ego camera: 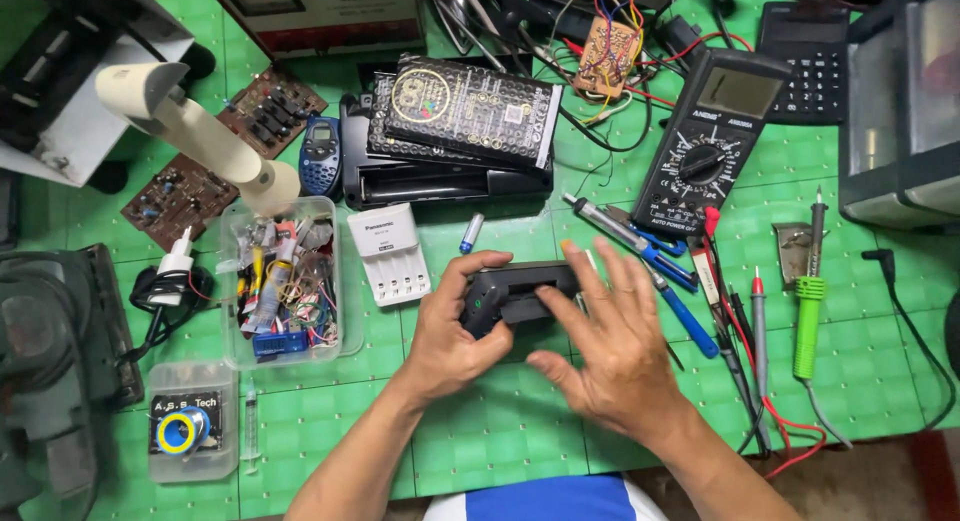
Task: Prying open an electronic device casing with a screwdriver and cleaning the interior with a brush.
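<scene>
At the middle of the green mat point(500, 431), a dark handheld device point(520, 293) sits gripped between both hands. The left hand point(452, 333) wraps its left end, fingers curled over the top edge and thumb beneath. The right hand point(612, 343) lies over the right end with fingers spread and the thumb pointing left under the casing. At eleven o'clock from the device stands a white battery charger point(390, 254), with a small blue-tipped battery point(471, 232) at twelve. At two o'clock lies a multimeter point(712, 141); at three, a green-handled soldering iron point(808, 306). At nine o'clock sits a clear tray of parts point(285, 281).
</scene>
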